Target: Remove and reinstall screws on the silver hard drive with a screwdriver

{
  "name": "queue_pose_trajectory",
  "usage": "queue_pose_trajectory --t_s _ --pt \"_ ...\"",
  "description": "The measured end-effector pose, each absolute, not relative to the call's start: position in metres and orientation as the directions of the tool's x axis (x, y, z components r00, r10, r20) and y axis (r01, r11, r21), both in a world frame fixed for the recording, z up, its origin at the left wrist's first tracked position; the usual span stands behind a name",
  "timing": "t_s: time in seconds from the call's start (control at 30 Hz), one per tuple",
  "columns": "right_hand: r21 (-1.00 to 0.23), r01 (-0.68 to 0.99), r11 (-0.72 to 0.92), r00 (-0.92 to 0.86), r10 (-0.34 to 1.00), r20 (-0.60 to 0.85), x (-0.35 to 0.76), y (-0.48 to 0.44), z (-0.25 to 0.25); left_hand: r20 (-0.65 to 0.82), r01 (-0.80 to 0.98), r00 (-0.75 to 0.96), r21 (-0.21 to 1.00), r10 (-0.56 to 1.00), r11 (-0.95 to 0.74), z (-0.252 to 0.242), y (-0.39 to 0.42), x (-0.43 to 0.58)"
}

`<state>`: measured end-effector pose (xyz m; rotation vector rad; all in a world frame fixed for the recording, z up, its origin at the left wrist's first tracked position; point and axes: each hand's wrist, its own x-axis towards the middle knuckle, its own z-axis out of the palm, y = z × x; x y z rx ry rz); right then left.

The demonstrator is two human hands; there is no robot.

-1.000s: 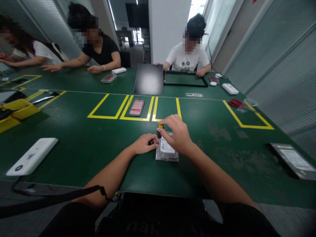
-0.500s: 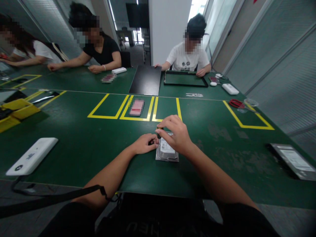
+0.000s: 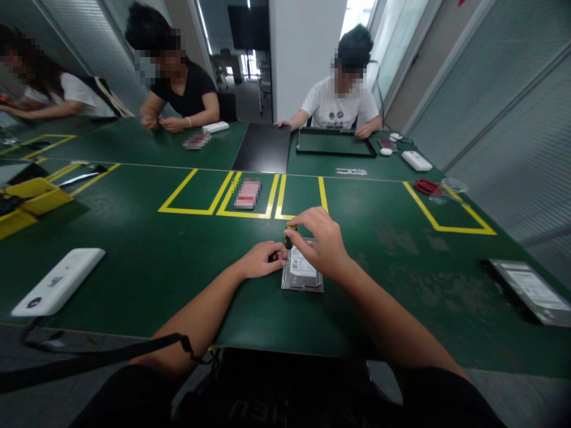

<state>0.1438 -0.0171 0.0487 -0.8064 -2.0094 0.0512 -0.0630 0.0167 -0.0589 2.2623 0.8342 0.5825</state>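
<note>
A silver hard drive (image 3: 302, 274) with a white label lies flat on the green table in front of me. My left hand (image 3: 262, 260) has its fingers curled against the drive's left edge. Above the drive's upper left part, my right hand (image 3: 325, 242) pinches a short black-and-yellow screwdriver (image 3: 289, 236) between thumb and fingers, its handle upright. The screwdriver's tip is too small to make out, and my right hand covers the drive's upper right part.
A white power bank-like device (image 3: 60, 282) lies left, near yellow bins (image 3: 44, 199). Another hard drive (image 3: 530, 291) is at the right edge. Across the table, one person holds a black panel (image 3: 263, 148) beside a black frame (image 3: 336, 153). Red cable (image 3: 428, 187) lies far right.
My right fingers have shifted on the screwdriver, showing more of its yellow top. The left hand and drive stay put. Across the table, the black panel tilts lower and a person's arm draws in.
</note>
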Motion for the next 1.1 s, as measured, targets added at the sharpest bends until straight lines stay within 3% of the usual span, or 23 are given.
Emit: queue_pose_trajectory --t_s 1.1 --pt "-0.328 0.497 0.803 -0.372 0.539 0.756 0.1443 -0.0151 0.0466 0.182 0.403 0.694 0.703 0.696 -0.586 -0.0595 0.0166 -0.0629"
